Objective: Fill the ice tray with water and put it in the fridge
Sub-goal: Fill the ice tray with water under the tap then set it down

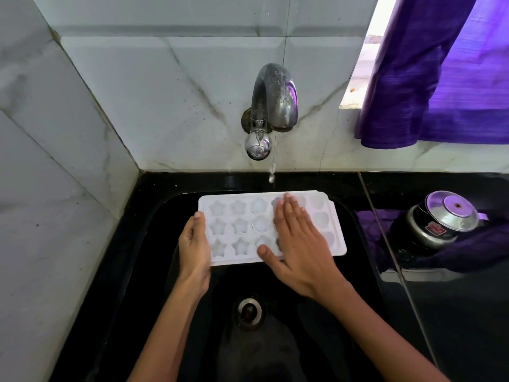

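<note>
A white ice tray (242, 216) with star and flower moulds is held level over the black sink (154, 244), just below a steel tap (275, 97). A thin trickle of water (273, 161) falls from the spout toward the tray's far edge. My left hand (194, 249) grips the tray's left end, thumb on top of the rim. My right hand (300, 244) lies flat on the tray's right half with straight fingers, covering several moulds. Water seems to sit in some moulds.
The sink drain (249, 311) is below my wrists. A pressure cooker (438, 221) stands on the black counter at right on a purple cloth (468, 252). A purple curtain (440, 73) hangs at the upper right. Marble-tiled walls close the left and back.
</note>
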`<control>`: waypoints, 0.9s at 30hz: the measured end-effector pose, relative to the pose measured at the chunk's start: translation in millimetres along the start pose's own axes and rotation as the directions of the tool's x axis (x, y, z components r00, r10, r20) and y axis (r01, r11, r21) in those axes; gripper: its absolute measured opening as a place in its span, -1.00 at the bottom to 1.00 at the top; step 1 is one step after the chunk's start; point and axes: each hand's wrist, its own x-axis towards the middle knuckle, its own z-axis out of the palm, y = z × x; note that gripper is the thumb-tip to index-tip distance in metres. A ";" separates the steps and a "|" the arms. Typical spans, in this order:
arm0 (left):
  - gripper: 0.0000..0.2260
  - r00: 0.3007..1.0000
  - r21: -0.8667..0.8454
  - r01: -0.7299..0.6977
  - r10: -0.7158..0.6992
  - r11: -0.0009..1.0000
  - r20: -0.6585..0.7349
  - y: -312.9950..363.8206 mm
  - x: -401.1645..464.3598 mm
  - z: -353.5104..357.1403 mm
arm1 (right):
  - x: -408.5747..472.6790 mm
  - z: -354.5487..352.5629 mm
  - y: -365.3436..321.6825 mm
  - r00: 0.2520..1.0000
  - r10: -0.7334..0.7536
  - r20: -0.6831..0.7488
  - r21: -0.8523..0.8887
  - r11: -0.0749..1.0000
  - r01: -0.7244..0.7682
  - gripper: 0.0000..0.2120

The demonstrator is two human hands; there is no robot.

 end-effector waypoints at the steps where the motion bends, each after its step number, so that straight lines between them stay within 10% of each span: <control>1: -0.76 1.000 -0.001 0.005 -0.005 1.000 0.009 -0.7 -1.3 2.6 | 1.2 0.1 -6.9 0.998 -0.056 0.009 0.002 0.998 0.056 -0.11; 27: -0.75 0.996 -0.011 0.063 -0.062 0.998 0.066 -7.0 0.8 31.8 | 22.0 -9.1 -1.3 0.968 -0.244 0.060 -0.070 0.966 0.248 -0.20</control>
